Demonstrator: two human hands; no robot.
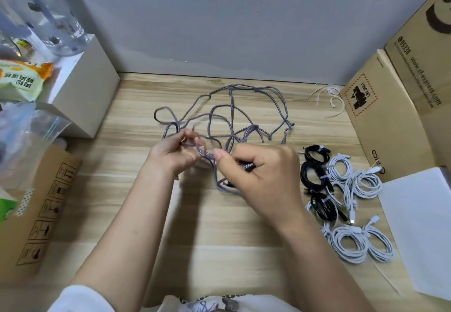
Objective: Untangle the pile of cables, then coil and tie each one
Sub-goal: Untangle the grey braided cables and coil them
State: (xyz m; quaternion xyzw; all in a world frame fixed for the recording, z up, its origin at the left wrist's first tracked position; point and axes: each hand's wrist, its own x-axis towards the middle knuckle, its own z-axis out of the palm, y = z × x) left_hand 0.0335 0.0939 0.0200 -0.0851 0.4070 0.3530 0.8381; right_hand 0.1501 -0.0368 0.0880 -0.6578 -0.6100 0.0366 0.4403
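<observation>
Grey braided cable [231, 116] sprawls in loose tangled loops on the wooden bench [136, 106], near the middle, running back toward the grey wall [219, 18]. Landmark: this cable.

Left hand [170, 155] at the cable's near-left loops, fingers curled, pinching a strand between thumb and fingertips. Right hand [263, 172] just right of it at the cable's near edge, fingers clamped round a dark braided-pattern plug end [246, 166], thumb extended toward the left hand. A short stretch of cable runs between the two hands, and a loop hangs below the right hand onto the bench.

Right of the cable: done coils. Three black coiled cables [316, 177] with white ties stacked in a column, closest to the right hand. Beyond them white coiled cables [361, 184], several bundles, tied, some touching each other, more of them [353, 241] nearer the person.

Back right of the cable: loose white ties [329, 94] lying on the bench near the wall.

Far right of the cable: cardboard boxes [390, 116] with printed marks, and a white sheet or box [419, 214] beside the white coils.

Left of the cable: white box [90, 87], clear plastic bag [26, 140], snack packet [22, 77], brown cardboard box [41, 214] with handling symbols.

Bottom edge: white sleeve [80, 297] and patterned clothing [219, 304].
</observation>
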